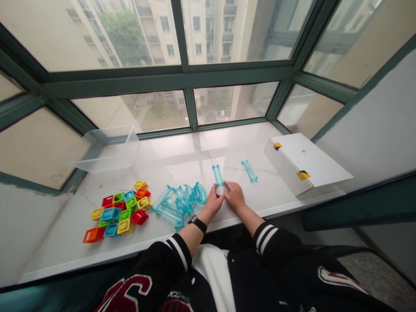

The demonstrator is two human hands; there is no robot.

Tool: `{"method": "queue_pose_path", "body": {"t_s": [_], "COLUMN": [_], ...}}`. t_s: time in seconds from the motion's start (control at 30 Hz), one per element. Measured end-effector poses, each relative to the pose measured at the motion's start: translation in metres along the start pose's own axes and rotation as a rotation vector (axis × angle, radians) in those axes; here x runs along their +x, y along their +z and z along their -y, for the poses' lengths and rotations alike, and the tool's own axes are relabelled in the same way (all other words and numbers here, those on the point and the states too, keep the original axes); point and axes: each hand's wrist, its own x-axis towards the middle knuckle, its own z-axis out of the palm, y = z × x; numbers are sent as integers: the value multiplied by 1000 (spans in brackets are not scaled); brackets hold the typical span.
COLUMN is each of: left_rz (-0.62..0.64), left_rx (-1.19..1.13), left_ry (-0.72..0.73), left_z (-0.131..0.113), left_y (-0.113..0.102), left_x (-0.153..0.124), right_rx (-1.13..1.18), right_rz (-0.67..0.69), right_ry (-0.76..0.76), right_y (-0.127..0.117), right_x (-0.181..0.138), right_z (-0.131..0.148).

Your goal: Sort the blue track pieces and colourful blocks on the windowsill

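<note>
On the white window ledge point(182, 156) lies a straight clear-blue track piece point(217, 174). My left hand point(213, 201) and my right hand point(234, 195) meet at its near end, fingers curled and pinching it against the ledge. A black watch sits on my left wrist. A second clear-blue track piece point(249, 170) lies alone to the right, untouched. A heap of clear-blue curved and straight track pieces point(180, 201) rests just left of my left hand.
Several colourful square plastic frames point(118, 209) are bunched at the left. A clear plastic tub point(108, 148) stands at the back left, a white box point(302, 162) with yellow-black tape at the right. Window panes rise behind the ledge.
</note>
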Motion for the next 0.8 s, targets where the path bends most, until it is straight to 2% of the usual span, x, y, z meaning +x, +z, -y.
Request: {"method": "queue_pose_path", "body": {"t_s": [0.8], "left_rz": [10], "left_rx": [26], "left_ry": [0], "left_z": [-3], "left_y": [-2], "left_x": [-1], "right_rx": [28], "right_rz": [-5], "right_ry": [9], "right_y": [0], "right_x": [0], "right_z": [1]}}
